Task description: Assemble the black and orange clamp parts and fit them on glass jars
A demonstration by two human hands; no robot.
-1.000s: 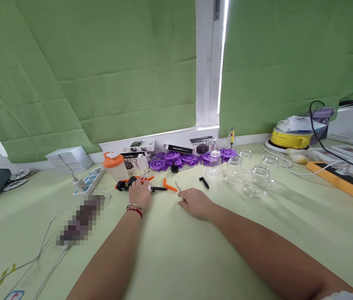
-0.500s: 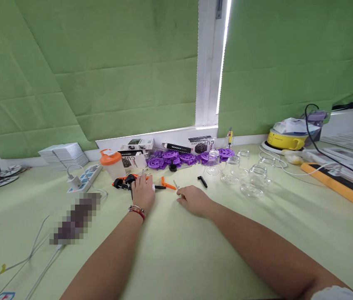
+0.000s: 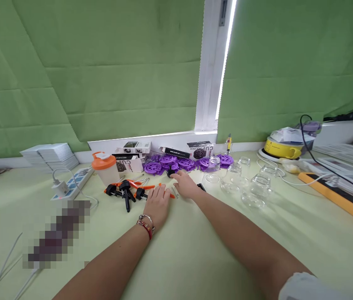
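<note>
My left hand [image 3: 159, 203] lies palm down on the pale green table, fingers apart, holding nothing. Its fingertips reach a small orange piece [image 3: 165, 193]. Just left of it lies a cluster of black-and-orange handled tools [image 3: 125, 190]. My right hand [image 3: 185, 184] stretches forward with fingers apart, its index fingertip at a black knob [image 3: 170, 172] in front of the purple plastic discs [image 3: 170, 161]. A thin metal pin [image 3: 176, 193] lies between my hands and a small black piece [image 3: 201, 187] sits beside my right wrist.
An orange-lidded shaker bottle [image 3: 103, 168], product boxes [image 3: 132, 147] and several clear glass jars [image 3: 259, 185] stand nearby. A power strip [image 3: 70, 183] with cables is on the left. A yellow container [image 3: 284, 148] and an orange-edged board [image 3: 335, 191] are on the right.
My left hand has come off the black-and-orange tools and slid right to rest flat. My right hand has moved forward from the metal pin to the black knob.
</note>
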